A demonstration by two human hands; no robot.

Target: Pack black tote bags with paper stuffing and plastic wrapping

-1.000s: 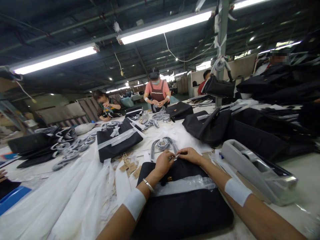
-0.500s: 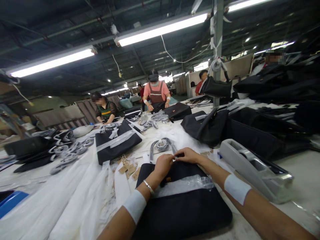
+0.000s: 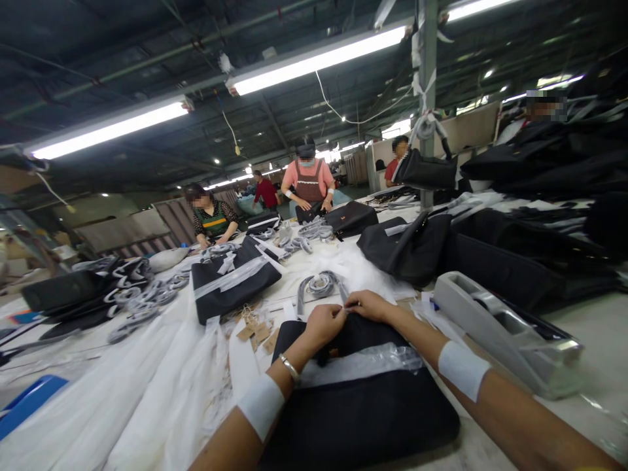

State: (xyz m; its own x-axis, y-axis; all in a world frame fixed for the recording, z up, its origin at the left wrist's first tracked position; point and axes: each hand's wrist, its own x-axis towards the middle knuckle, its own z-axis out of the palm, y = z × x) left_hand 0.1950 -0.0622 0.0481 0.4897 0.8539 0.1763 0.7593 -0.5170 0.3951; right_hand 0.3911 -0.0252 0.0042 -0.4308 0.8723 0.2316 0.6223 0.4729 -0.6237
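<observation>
A black bag (image 3: 373, 418) lies flat in front of me, with a strip of clear plastic film (image 3: 363, 365) across it. At its far edge my left hand (image 3: 324, 325) and my right hand (image 3: 367, 305) meet, fingertips pinched close together. What they pinch is too small to make out; it sits near the base of the bag's handle. The grey-wrapped handle (image 3: 301, 288) arches beyond my hands, with a coiled wrapped strap (image 3: 321, 284) inside the arch.
A grey tape dispenser (image 3: 500, 333) stands right of the bag. Brown paper tags (image 3: 255, 332) and white sheeting (image 3: 147, 386) lie to the left. Another black bag (image 3: 235, 281) sits beyond. More black bags (image 3: 500, 255) are piled at right. Several co-workers, one in a brown apron (image 3: 309, 190), work across the table.
My hands stay together at the bag's far edge, fingers shifting slightly. The view has moved a little. A co-worker in red at the back shows more fully now.
</observation>
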